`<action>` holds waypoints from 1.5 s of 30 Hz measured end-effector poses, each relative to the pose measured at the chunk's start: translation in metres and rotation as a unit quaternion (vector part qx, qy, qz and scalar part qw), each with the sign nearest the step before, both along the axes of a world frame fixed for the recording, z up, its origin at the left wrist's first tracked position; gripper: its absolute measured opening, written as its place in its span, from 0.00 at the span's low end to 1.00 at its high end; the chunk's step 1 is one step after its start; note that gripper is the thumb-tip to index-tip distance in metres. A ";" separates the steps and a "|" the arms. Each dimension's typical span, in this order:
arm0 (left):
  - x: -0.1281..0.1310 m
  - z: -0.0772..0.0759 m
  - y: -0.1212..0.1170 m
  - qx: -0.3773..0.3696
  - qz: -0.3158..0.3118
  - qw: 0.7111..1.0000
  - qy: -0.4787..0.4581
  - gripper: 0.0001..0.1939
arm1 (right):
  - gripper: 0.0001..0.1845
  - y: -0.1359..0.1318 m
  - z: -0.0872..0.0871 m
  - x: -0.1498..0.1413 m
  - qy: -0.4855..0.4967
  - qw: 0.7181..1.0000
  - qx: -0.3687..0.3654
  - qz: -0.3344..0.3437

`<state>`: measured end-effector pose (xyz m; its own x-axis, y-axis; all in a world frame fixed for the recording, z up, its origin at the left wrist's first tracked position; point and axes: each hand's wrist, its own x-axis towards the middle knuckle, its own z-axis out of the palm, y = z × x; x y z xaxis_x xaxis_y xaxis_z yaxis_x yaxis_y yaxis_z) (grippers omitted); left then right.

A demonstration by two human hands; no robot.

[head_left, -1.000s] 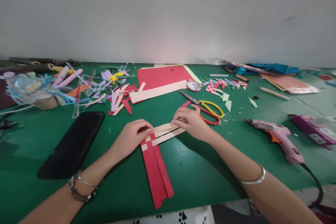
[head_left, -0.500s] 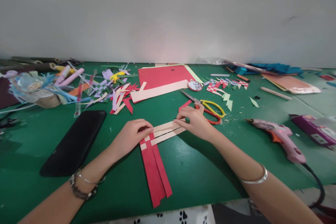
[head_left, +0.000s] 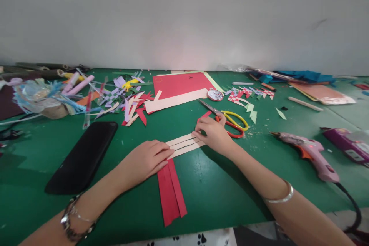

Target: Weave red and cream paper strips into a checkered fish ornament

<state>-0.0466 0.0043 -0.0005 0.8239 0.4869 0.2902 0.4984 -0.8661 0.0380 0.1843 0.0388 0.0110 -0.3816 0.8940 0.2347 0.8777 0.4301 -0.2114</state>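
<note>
Flat over the crossing of the paper strips lies my left hand [head_left: 152, 158], its fingers stretched out and hiding the woven part. Red paper strips [head_left: 170, 192] run from under it toward the table's front edge. Cream paper strips [head_left: 184, 144] extend to the right, side by side with thin gaps between them. At their far end my right hand [head_left: 211, 132] is closed, thumb and fingers pinching the strips. Just behind that hand lie scissors [head_left: 235, 121] with yellow and red handles, and a small red paper piece [head_left: 204, 116].
A black phone-like slab [head_left: 82, 157] lies left. Paper scraps [head_left: 135, 107], a red sheet [head_left: 181, 84] and a round dish of small pieces [head_left: 215, 94] are behind. A pink glue gun [head_left: 309, 150] and a purple device [head_left: 346, 142] sit right, on the green table [head_left: 219, 207].
My left hand has gone from pinching the weave's upper edge to lying flat over it, covering the checks. The cream strips now lie closer together. My right hand has barely moved.
</note>
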 end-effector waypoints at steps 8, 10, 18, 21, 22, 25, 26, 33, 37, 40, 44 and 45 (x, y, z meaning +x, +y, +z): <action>-0.008 0.005 -0.001 -0.002 -0.044 0.998 0.050 0.17 | 0.09 0.002 -0.002 0.002 -0.015 1.000 -0.020 -0.005; -0.009 0.003 -0.002 -0.008 -0.048 0.997 0.056 0.18 | 0.09 0.002 -0.002 0.002 -0.015 1.000 -0.023 -0.004; -0.004 0.009 0.004 -0.212 0.069 0.973 -0.057 0.15 | 0.09 0.002 -0.001 0.001 -0.017 1.000 -0.012 -0.007; 0.003 0.015 0.010 -0.261 0.127 0.951 -0.103 0.14 | 0.09 0.002 0.001 0.002 -0.040 0.999 0.012 0.014; 0.006 0.016 0.012 -0.264 0.134 0.949 -0.107 0.14 | 0.09 0.002 0.001 0.002 -0.054 0.998 0.021 0.029; 0.017 0.018 0.018 -0.258 0.137 0.952 -0.097 0.15 | 0.12 0.002 0.003 0.002 -0.096 0.993 0.041 0.063; 0.021 0.018 0.019 -0.252 0.137 0.954 -0.088 0.16 | 0.12 0.002 0.004 0.002 -0.105 0.991 0.050 0.067; 0.043 0.012 0.028 -0.214 0.169 0.960 -0.061 0.16 | 0.13 -0.004 0.013 -0.002 -0.084 0.983 0.128 0.100; 0.046 0.012 0.027 -0.212 0.240 0.944 -0.082 0.17 | 0.12 -0.013 0.023 -0.012 0.039 0.992 0.064 0.103; 0.044 0.014 0.024 -0.194 0.253 0.945 -0.072 0.12 | 0.12 -0.021 0.032 -0.016 0.127 0.987 -0.002 0.104; 0.039 0.017 0.020 -0.180 0.242 0.950 -0.084 0.09 | 0.10 -0.037 0.047 0.004 0.185 0.981 0.030 0.047; 0.038 0.018 0.019 -0.188 0.235 0.948 -0.102 0.09 | 0.10 -0.043 0.051 0.014 0.190 0.980 0.046 0.019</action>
<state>-0.0087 0.0231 0.0175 0.4356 0.8869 0.1537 0.7750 -0.4564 0.4371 0.1981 -0.0044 0.0615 -0.2836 0.8490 0.4458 0.7258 0.4938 -0.4789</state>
